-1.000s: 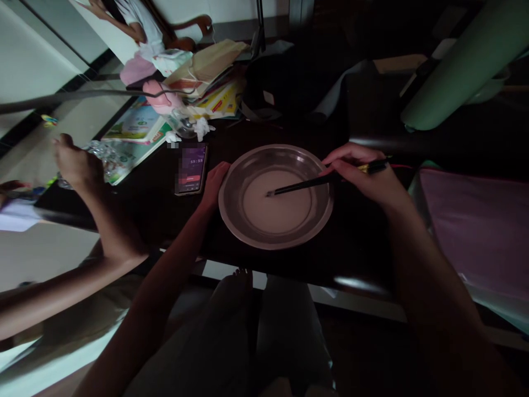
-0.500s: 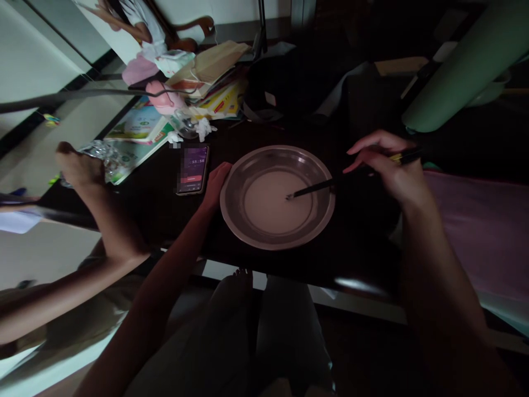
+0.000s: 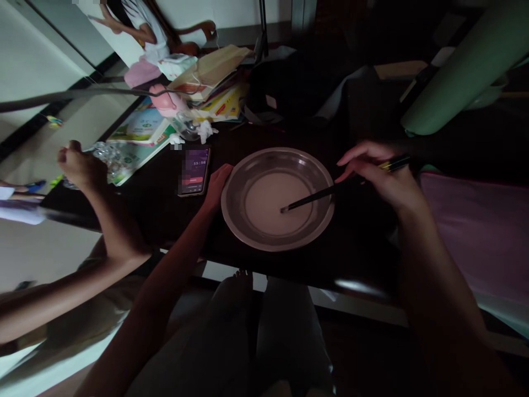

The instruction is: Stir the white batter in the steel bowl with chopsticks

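A round metal basin [image 3: 230, 225] with pale, cloudy liquid [image 3: 268, 193] in it stands on the dark table. My left hand [image 3: 217, 184] is at the basin's left rim, fingers wrapped against its side; part of the grip is hidden. Black chopsticks [image 3: 316, 196] with a gold band slant down to the left from my right hand [image 3: 378, 168], which is closed round their upper part. Their tips lie over the liquid near the basin's middle. Whether one stick or two lying together is hard to make out. A lit phone [image 3: 194, 171] lies left of my left hand.
Another person's forearm and closed hand [image 3: 82, 165] rest at the left, by crumpled clear plastic [image 3: 111, 158] and books [image 3: 138, 124]. Behind are tissues [image 3: 205, 131], a paper stack [image 3: 217, 71] and a dark bag [image 3: 289, 82]. A green cylinder [image 3: 463, 77] and purple cloth [image 3: 475, 231] are right.
My right hand has shifted slightly left and down, and the chopstick tips have moved left and lower over the liquid. My left hand stays at the basin's rim.
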### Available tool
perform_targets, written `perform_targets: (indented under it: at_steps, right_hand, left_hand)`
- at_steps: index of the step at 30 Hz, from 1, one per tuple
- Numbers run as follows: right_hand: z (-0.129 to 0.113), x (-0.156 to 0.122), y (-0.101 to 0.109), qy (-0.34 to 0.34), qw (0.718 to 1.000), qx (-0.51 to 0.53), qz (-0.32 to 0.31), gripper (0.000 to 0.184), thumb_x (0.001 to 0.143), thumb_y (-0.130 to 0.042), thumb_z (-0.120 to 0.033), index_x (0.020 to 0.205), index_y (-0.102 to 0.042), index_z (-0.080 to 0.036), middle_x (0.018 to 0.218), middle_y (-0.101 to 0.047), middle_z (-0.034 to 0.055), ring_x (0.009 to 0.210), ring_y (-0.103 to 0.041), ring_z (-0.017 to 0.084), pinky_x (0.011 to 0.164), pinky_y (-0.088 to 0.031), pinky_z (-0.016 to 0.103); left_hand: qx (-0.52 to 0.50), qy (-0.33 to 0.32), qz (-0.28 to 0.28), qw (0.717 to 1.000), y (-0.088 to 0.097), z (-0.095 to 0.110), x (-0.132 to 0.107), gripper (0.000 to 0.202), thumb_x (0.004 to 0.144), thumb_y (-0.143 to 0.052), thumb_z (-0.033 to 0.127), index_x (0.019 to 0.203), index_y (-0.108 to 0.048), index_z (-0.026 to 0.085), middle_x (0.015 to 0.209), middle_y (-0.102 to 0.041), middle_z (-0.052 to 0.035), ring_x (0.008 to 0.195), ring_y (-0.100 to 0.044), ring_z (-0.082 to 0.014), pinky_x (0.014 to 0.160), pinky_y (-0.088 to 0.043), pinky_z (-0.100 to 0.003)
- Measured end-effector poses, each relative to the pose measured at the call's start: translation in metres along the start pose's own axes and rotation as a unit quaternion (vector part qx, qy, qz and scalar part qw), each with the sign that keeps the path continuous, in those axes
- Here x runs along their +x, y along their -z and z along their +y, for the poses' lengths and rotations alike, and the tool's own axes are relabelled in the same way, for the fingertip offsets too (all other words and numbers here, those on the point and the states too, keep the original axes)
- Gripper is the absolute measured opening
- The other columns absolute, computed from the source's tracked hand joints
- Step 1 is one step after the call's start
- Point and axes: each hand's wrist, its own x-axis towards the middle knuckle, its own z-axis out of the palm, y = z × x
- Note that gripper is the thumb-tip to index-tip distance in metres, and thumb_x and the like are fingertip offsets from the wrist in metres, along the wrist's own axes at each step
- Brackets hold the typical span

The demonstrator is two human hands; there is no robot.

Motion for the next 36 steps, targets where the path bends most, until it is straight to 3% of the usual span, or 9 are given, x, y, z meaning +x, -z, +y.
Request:
perform_targets:
  at_steps: [3,9,14,17,20,26,29,32,36]
  right_hand:
    - [-0.002,0.001,-0.008,0.015,0.999,0.010,-0.036,0.009,0.088,-0.060,-0.025,0.088,-0.070,-0.025,0.080,-0.074,0.0002,0.073,-0.069,0.017,0.064,-0.051,0.030]
    - [-0.002,0.000,0.002,-0.026,0.999,0.008,0.041,0.015,0.088,-0.056,-0.015,0.090,-0.070,-0.021,0.071,-0.073,0.0010,0.064,-0.065,0.013,0.053,-0.041,0.024]
    - [-0.004,0.001,-0.007,0.004,0.999,0.007,-0.047,0.010,0.089,-0.059,-0.024,0.088,-0.069,-0.022,0.079,-0.076,0.0008,0.070,-0.067,0.014,0.056,-0.044,0.025]
    - [-0.005,0.001,-0.007,0.011,1.000,-0.011,-0.002,0.009,0.088,-0.060,-0.023,0.087,-0.069,-0.022,0.082,-0.075,0.0018,0.074,-0.069,0.015,0.058,-0.045,0.025]
    - [-0.006,0.000,0.002,-0.021,0.998,-0.018,0.062,0.014,0.086,-0.057,-0.016,0.088,-0.069,-0.021,0.070,-0.073,0.0011,0.064,-0.066,0.013,0.052,-0.040,0.024]
    - [-0.003,-0.001,-0.005,-0.012,0.999,-0.009,-0.046,0.012,0.089,-0.060,-0.028,0.091,-0.070,-0.023,0.083,-0.075,0.0019,0.074,-0.069,0.016,0.058,-0.046,0.026]
    - [-0.001,-0.001,-0.004,0.001,1.000,-0.029,-0.006,0.011,0.090,-0.060,-0.030,0.092,-0.070,-0.026,0.085,-0.075,0.0023,0.077,-0.069,0.019,0.061,-0.050,0.030]
    - [-0.002,-0.002,0.002,-0.031,0.998,-0.029,0.041,0.011,0.090,-0.059,-0.028,0.092,-0.069,-0.026,0.075,-0.074,0.0016,0.069,-0.068,0.019,0.054,-0.046,0.030]
    - [-0.006,-0.001,-0.004,-0.022,1.000,-0.002,-0.019,0.008,0.088,-0.061,-0.027,0.087,-0.069,-0.026,0.074,-0.072,-0.0007,0.067,-0.067,0.017,0.054,-0.047,0.028]
  left_hand:
    - [-0.010,0.002,0.011,1.000,-0.001,-0.002,0.001,0.035,0.093,-0.043,0.035,0.064,-0.052,0.020,0.070,-0.053,-0.0013,0.073,-0.049,-0.0158,0.066,-0.042,-0.026]
    - [-0.010,0.005,0.007,1.000,0.000,0.000,0.000,0.033,0.092,-0.042,0.029,0.062,-0.052,0.019,0.068,-0.049,-0.0007,0.069,-0.045,-0.0146,0.065,-0.042,-0.025]
    - [-0.003,0.001,0.007,1.000,0.001,0.004,-0.002,0.034,0.093,-0.042,0.025,0.061,-0.052,0.019,0.067,-0.049,0.0000,0.068,-0.046,-0.0144,0.064,-0.042,-0.024]
    - [0.006,-0.004,0.007,1.000,0.000,0.005,-0.002,0.034,0.093,-0.042,0.021,0.061,-0.052,0.018,0.068,-0.050,0.0002,0.070,-0.047,-0.0142,0.066,-0.042,-0.024]
    - [-0.007,0.003,0.005,1.000,-0.001,0.005,-0.001,0.035,0.095,-0.040,0.020,0.061,-0.051,0.018,0.068,-0.049,0.0007,0.070,-0.046,-0.0136,0.066,-0.042,-0.023]
    - [-0.001,-0.012,-0.006,1.000,0.001,0.004,-0.002,0.033,0.094,-0.044,0.020,0.061,-0.051,0.019,0.069,-0.049,0.0002,0.071,-0.045,-0.0142,0.067,-0.041,-0.024]
    - [-0.025,-0.008,-0.003,1.000,0.000,0.003,-0.002,0.034,0.094,-0.043,0.023,0.062,-0.051,0.019,0.069,-0.048,0.0005,0.069,-0.045,-0.0138,0.065,-0.041,-0.024]
    - [-0.041,0.008,0.004,0.999,-0.001,0.000,-0.002,0.035,0.095,-0.042,0.027,0.061,-0.048,0.019,0.067,-0.046,0.0012,0.066,-0.044,-0.0131,0.063,-0.041,-0.024]
    - [-0.031,-0.009,0.001,0.999,0.000,-0.003,0.000,0.034,0.093,-0.044,0.030,0.062,-0.052,0.019,0.069,-0.050,-0.0001,0.069,-0.047,-0.0146,0.065,-0.042,-0.025]
